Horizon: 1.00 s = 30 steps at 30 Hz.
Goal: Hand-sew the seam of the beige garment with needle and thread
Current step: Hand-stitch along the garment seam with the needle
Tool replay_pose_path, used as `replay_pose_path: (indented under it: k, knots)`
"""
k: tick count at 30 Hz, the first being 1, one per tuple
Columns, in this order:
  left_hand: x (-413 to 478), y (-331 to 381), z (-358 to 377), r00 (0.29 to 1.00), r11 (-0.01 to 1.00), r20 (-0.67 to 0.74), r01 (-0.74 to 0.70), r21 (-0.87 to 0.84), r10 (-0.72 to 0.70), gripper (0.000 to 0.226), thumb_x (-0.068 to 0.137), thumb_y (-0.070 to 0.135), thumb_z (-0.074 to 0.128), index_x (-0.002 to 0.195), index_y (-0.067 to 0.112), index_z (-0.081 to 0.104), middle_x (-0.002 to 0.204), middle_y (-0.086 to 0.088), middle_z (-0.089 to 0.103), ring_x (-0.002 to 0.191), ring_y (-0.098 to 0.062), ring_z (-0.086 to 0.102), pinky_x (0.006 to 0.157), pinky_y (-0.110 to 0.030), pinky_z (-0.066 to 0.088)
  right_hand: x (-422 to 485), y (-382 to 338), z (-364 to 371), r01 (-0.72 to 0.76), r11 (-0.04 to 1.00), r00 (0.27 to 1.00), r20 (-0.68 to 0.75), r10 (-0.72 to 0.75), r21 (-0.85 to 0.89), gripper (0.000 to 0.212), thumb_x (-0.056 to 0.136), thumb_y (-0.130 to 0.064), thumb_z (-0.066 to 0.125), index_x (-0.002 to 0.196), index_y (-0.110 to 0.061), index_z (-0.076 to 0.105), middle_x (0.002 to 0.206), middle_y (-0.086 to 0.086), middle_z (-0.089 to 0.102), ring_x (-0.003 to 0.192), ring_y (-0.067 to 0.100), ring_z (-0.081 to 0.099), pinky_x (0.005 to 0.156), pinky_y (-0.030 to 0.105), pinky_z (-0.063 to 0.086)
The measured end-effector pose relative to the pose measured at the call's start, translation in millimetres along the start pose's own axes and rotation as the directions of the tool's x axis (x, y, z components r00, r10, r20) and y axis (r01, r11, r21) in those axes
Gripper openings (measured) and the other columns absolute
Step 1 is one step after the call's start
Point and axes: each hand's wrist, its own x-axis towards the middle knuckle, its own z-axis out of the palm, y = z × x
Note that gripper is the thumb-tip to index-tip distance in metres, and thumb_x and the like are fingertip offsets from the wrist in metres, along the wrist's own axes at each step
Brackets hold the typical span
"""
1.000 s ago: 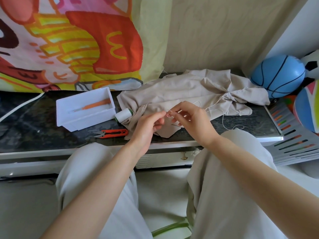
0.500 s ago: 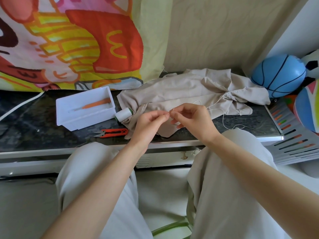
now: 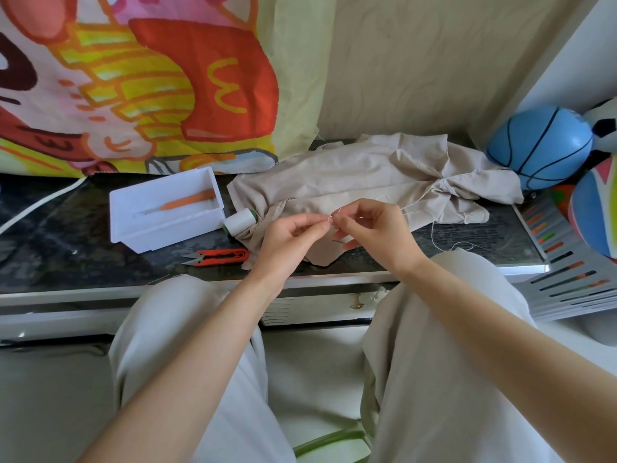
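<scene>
Head view looks down on a dark marbled worktop (image 3: 66, 235) with the person's knees, in pale trousers, just below its edge. The beige garment (image 3: 350, 182) lies crumpled across the middle and right of the worktop, and one corner of it hangs down under the hands.

The left hand (image 3: 290, 238) and the right hand (image 3: 377, 235) meet just above that corner. Each pinches the white thread (image 3: 433, 228) between thumb and forefinger, the fingers (image 3: 319, 224) of the left hand almost touching those of the right. A small loop of thread stands between the two pinches. From the right hand the thread trails off to the right, over the garment and down to the worktop edge. Whether a needle sits in either hand I cannot tell (too fine to make out).

A white spool (image 3: 239, 221) lies touching the garment's left edge. Beside it is a white tray (image 3: 160, 235) holding an orange-handled tool (image 3: 192, 203), and red snips (image 3: 217, 257) lie in front of the tray. A cartoon-printed cloth (image 3: 133, 78) hangs behind, and a blue ball (image 3: 539, 147) sits at the far right.
</scene>
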Motion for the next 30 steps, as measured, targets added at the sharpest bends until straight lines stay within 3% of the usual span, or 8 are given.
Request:
replay_pose_path:
  k: [5,9,13,17,23,27,30]
  knots:
    - [-0.3,0.0,-0.6,1.000,0.999,-0.005,-0.026,0.025,0.026,0.008,0.087,0.016,0.066,0.090,0.017,0.074,0.093,-0.003,0.073,0.097,-0.020,0.066,0.098,-0.046,0.048,-2.5,-0.5,0.2,0.015,1.000,1.000,0.023,-0.014,-0.017,0.010,0.088,-0.006,0.063,0.081,-0.012,0.067,0.077,0.007,0.068,0.066,0.008,0.065,0.059,0.022,0.056]
    - [1.5,-1.4,-0.6,0.999,0.998,-0.028,-0.021,0.056,0.022,0.009,0.087,0.019,0.066,0.087,0.024,0.074,0.095,-0.003,0.073,0.103,-0.024,0.064,0.098,-0.046,0.048,-3.0,-2.2,0.0,0.011,1.000,0.999,0.038,-0.011,-0.011,0.009,0.088,-0.007,0.063,0.081,-0.012,0.066,0.079,0.006,0.068,0.065,0.007,0.065,0.058,0.022,0.056]
    - [3.3,-2.6,0.1,0.998,0.997,-0.055,-0.028,0.079,0.032,0.009,0.088,0.020,0.065,0.086,0.024,0.072,0.096,-0.006,0.071,0.100,-0.024,0.063,0.094,-0.037,0.049,-1.8,-4.2,0.2,-0.009,1.000,0.999,0.044,0.008,0.022,0.010,0.089,-0.008,0.063,0.080,-0.012,0.065,0.081,0.006,0.068,0.065,0.008,0.065,0.057,0.022,0.055]
    - [4.0,-3.3,0.2,0.997,0.997,-0.061,-0.034,0.068,0.038,0.009,0.090,0.018,0.062,0.086,0.020,0.069,0.090,0.001,0.067,0.090,-0.010,0.058,0.085,-0.024,0.045,-0.1,-5.7,3.4,-0.023,0.999,0.999,0.035,0.021,0.042,0.011,0.089,-0.009,0.062,0.080,-0.013,0.065,0.076,0.004,0.065,0.063,0.009,0.065,0.057,0.024,0.056]
    - [5.6,-5.8,-0.2,0.997,0.999,-0.073,-0.025,0.030,0.028,0.012,0.092,0.017,0.058,0.082,0.018,0.066,0.076,0.010,0.061,0.082,-0.005,0.055,0.087,-0.028,0.046,0.4,-6.9,3.4,-0.024,0.999,1.000,0.010,0.024,0.039,0.011,0.091,-0.010,0.060,0.082,-0.014,0.064,0.073,0.004,0.063,0.062,0.011,0.064,0.058,0.027,0.057]
    - [6.8,-5.2,0.0,0.994,0.999,-0.108,-0.035,0.011,0.036,0.015,0.092,0.014,0.057,0.079,0.018,0.063,0.067,0.016,0.056,0.066,0.008,0.051,0.070,-0.009,0.041,1.2,-7.4,2.2,-0.029,0.999,1.000,-0.011,0.029,0.032,0.011,0.091,-0.009,0.060,0.082,-0.014,0.064,0.075,0.005,0.063,0.060,0.012,0.063,0.056,0.025,0.056]
    - [5.9,-3.9,-0.7,0.991,0.999,-0.126,-0.039,0.020,0.041,0.015,0.092,0.013,0.056,0.079,0.017,0.063,0.070,0.013,0.057,0.064,0.010,0.051,0.066,-0.005,0.040,1.2,-7.6,2.2,-0.029,0.999,0.999,-0.019,0.029,0.020,0.013,0.092,-0.008,0.058,0.083,-0.014,0.065,0.074,0.003,0.063,0.058,0.010,0.062,0.053,0.023,0.054]
